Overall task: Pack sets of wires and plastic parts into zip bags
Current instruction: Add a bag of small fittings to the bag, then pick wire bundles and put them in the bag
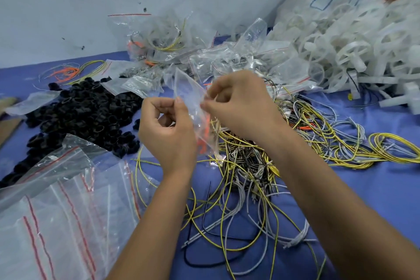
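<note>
Many filled zip bags (181,52) already lie heaped at twelve o'clock against the wall, so a good part of the packing looks done, yet plenty is left. One small clear zip bag (195,107) is up in the air at the centre, between both hands, with something orange showing in its lower part. The left hand (168,129) pinches the bag's near edge between thumb and fingers; the right hand (238,107) pinches the opposite edge at the top, fingers curled. Whether they are opening or sealing the mouth I cannot tell. A large tangle of yellow, grey and black wires (261,166) spreads across the blue table (375,200) from five o'clock to three o'clock. A pile of black plastic rings (86,113) sits at nine o'clock, and a heap of white plastic parts (341,48) at two o'clock. A stack of empty red-striped zip bags (56,223) waits at seven o'clock. A few orange and yellow wires (72,71) lie loose at ten o'clock. Judging by these supplies, many sets remain to be bagged.
</note>
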The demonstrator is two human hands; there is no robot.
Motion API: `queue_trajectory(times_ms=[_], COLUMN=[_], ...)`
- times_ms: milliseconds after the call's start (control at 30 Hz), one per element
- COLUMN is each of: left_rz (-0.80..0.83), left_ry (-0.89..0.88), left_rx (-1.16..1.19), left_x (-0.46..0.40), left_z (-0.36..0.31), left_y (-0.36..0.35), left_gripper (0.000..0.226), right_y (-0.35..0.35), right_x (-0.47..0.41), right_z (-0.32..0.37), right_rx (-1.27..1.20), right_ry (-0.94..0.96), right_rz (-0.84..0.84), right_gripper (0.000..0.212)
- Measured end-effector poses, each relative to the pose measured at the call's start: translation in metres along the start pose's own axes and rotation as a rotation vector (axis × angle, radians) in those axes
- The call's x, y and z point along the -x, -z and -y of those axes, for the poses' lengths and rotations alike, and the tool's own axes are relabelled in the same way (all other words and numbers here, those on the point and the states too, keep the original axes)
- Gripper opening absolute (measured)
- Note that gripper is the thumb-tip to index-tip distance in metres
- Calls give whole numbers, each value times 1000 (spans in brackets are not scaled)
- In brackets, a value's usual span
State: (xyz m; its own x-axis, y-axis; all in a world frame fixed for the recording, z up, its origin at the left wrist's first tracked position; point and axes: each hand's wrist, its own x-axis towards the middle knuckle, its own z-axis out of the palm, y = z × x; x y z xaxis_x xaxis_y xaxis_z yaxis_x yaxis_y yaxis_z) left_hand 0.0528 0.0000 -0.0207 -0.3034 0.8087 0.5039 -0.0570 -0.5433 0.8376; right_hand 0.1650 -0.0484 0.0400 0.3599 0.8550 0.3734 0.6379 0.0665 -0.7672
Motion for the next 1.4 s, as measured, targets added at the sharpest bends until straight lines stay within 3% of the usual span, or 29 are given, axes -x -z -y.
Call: queue_trajectory(times_ms=[67, 200, 300, 467, 600, 833, 1000, 1100, 1233, 1400], left_rz=[-8, 53, 176, 454, 593, 664, 705, 646, 568, 528], left_ry=[-15, -61, -102, -215, -332, -295, -198, -123, -9, 42], left_rx=[9, 19, -14, -150, -220, -267, -330, -329, -386, -477], left_x=[-3, -3, 3, 23, 47, 82, 89, 82, 59, 33], left_z=[-2, -13, -17, -25, -35, -35, -24, -19, -5, 16], left_y=[-1, -4, -14, -48, -74, -98, -95, -91, -73, -39], left_gripper=[13, 13, 16, 22, 18, 20, 21, 20, 17, 20], right_y=[2, 17, 48, 124, 183, 215, 211, 211, 197, 158], right_x=[-3, 8, 20, 37, 55, 82, 81, 76, 61, 32], right_z=[-2, -24, -45, -80, -103, -128, -132, -129, -114, -84], right_rx=[-125, -85, -113, 264, 692, 788, 800, 765, 603, 428], right_ry=[-6, -191, -227, -273, -486, -751, -689, -612, -333, -34], right_rz=[-79, 25, -87, -277, 33, 299, 253, 149, -178, -335], right_gripper=[10, 19, 20, 18, 21, 21, 11, 5, 10, 15])
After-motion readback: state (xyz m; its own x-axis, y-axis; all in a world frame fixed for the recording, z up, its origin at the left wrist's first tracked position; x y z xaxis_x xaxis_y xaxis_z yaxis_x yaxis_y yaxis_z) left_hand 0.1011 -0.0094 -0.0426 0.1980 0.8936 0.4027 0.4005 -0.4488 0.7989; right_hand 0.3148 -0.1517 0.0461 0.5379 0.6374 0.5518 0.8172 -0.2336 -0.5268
